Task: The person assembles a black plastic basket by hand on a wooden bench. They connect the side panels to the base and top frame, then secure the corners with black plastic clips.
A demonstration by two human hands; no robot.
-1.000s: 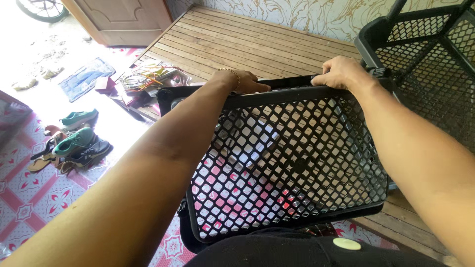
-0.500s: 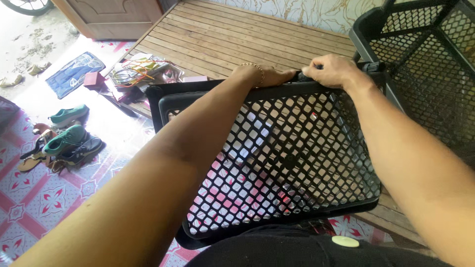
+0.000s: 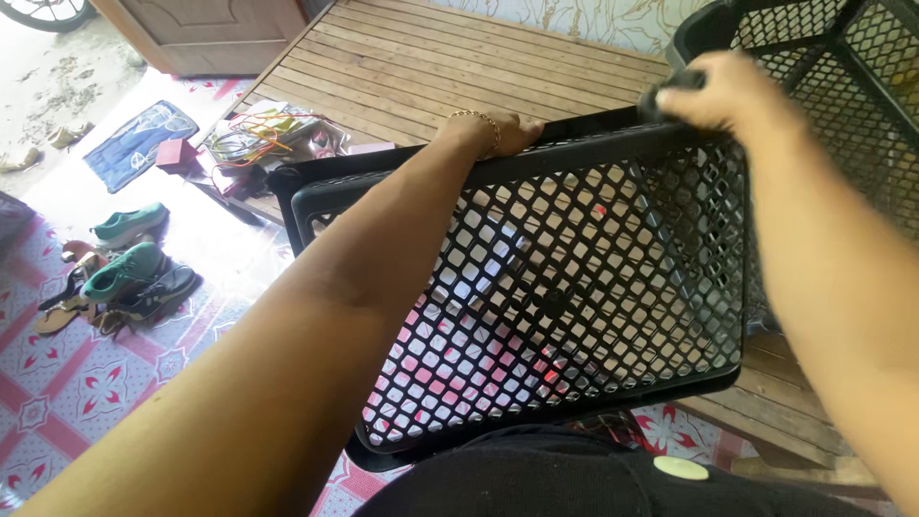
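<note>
A black plastic mesh basket is tipped on edge against my lap, its lattice bottom facing me. My left hand, with a gold bracelet at the wrist, grips the basket's upper rim near its middle. My right hand is blurred at the rim's right corner, closed around a small dark part there; what that part is I cannot make out. Both forearms stretch over the basket.
A second black mesh basket stands at the upper right on a wooden slatted platform. Wires and small items lie at the platform's left corner. Shoes and sandals sit on the patterned floor at left.
My right hand has moved up and to the right along the rim toward the corner. The basket has tilted slightly and the left hand stays on the rim.
</note>
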